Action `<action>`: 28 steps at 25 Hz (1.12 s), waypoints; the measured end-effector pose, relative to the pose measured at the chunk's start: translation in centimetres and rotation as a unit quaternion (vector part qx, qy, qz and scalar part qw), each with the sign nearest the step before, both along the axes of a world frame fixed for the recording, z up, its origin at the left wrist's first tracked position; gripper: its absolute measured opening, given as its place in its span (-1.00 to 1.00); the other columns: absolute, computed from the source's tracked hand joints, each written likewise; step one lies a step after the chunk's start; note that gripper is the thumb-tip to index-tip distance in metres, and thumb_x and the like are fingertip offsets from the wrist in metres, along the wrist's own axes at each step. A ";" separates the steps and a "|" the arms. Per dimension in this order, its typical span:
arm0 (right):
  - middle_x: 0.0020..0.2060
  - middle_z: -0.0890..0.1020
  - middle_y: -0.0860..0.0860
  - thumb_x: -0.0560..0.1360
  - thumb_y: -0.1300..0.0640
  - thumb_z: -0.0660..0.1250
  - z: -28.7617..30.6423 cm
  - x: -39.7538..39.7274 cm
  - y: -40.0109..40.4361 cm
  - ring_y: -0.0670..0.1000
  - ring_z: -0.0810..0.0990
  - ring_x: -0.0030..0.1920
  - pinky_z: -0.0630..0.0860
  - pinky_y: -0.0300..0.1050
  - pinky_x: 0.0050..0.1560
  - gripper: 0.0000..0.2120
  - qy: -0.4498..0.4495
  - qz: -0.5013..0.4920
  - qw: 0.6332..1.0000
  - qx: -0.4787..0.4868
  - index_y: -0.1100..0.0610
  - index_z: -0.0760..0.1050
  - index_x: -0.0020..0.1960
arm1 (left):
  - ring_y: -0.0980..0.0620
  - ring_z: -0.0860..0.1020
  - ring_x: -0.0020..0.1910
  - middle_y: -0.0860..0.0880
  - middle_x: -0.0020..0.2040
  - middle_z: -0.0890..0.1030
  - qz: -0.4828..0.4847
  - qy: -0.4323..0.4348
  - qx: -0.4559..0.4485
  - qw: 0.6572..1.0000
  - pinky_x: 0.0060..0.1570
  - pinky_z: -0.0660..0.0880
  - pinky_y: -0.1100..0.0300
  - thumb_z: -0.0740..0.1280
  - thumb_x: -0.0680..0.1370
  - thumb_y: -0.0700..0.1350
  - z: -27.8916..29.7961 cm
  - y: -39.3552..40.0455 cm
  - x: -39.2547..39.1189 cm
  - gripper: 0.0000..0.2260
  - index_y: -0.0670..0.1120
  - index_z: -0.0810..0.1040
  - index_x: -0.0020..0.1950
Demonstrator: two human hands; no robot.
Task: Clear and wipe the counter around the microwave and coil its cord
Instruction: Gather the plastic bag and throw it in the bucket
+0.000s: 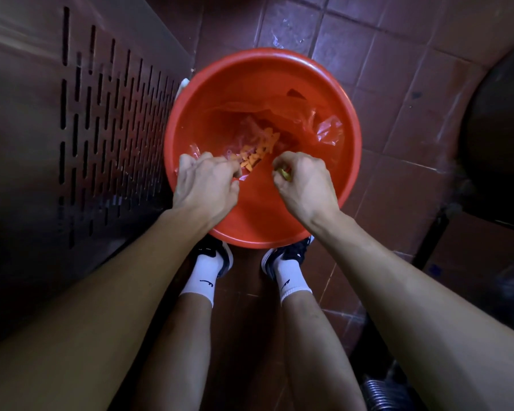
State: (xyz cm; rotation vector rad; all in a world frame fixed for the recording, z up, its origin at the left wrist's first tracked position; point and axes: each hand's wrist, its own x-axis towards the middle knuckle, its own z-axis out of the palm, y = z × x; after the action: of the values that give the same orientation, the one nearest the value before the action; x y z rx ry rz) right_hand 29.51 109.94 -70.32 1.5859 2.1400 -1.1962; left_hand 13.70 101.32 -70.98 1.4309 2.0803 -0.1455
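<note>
the person stands over a red bin on the tiled floor, both hands reaching past its near rim, which reads as dumping cleared scraps where spill falls inside the bin rather than on the floor. the left hand has its fingers curled shut, pinching the edge of a clear plastic bag that holds orange food pieces just beyond the fingertips; the grip looks meant to keep the bag's mouth over the bin. the right hand is closed around a small yellow item at its fingertips; what that item is cannot be told. a red liner lies crumpled beyond the right fingers, against the far wall. neither the microwave, its cord nor the counter is in view, so their condition cannot be reported. room: a slotted metal panel stands close outside the left hand, nearly touching the bin's rim, leaving little clearance there; a dark round object stands well outside the right hand, with bare tile between. judgement: the clearing step is in progress; wiping and coiling appear not yet begun.
</note>
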 end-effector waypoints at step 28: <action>0.13 0.66 0.11 0.50 0.16 0.31 30.7 0.1 1.8 0.18 0.59 0.16 0.51 -0.02 0.09 -0.71 0.029 0.115 0.993 0.012 0.07 0.59 0.20 | -0.13 0.44 0.28 -0.04 0.26 0.56 0.007 -0.014 -0.013 1.000 0.25 0.29 -0.05 0.18 0.63 0.08 31.4 1.5 0.6 -0.70 0.02 0.50 0.30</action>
State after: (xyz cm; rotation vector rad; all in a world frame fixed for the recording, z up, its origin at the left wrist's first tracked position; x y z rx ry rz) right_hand 29.65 111.70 -39.62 1.2831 2.3077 -1.1579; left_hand 14.35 102.85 -39.59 1.3954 2.0587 -0.1459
